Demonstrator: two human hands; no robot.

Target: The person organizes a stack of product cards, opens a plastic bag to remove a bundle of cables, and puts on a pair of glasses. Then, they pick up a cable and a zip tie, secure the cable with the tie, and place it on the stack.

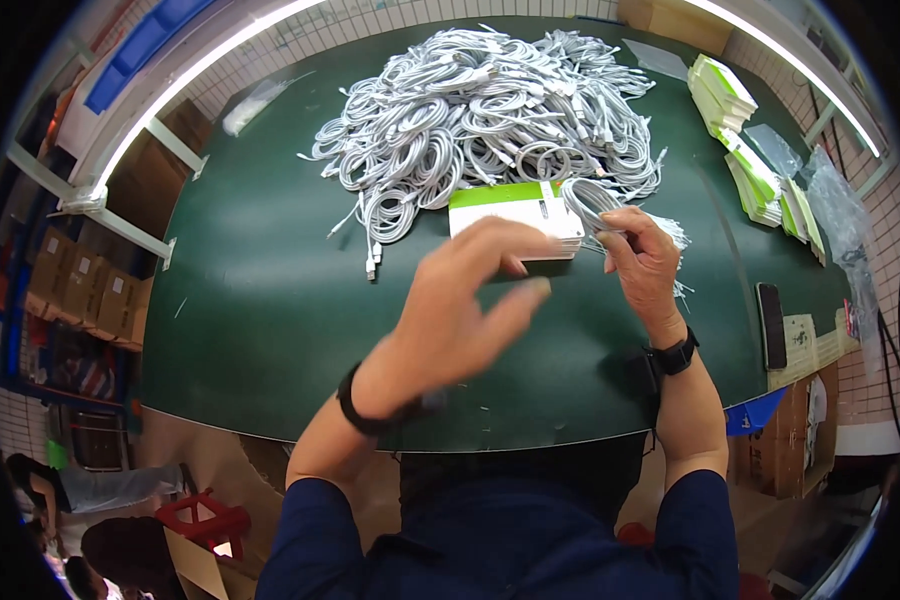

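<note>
Two hands: box (515,218) between (cable (590,205) in right (642,262)).

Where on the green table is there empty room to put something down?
The widest bare stretch of the green table lies left of the left hand, below the pile of white cables. A narrower strip runs between the right hand and the black phone. It is crowded at the cable pile, around the white and green box, and by the stacked flat boxes along the right edge.
</note>
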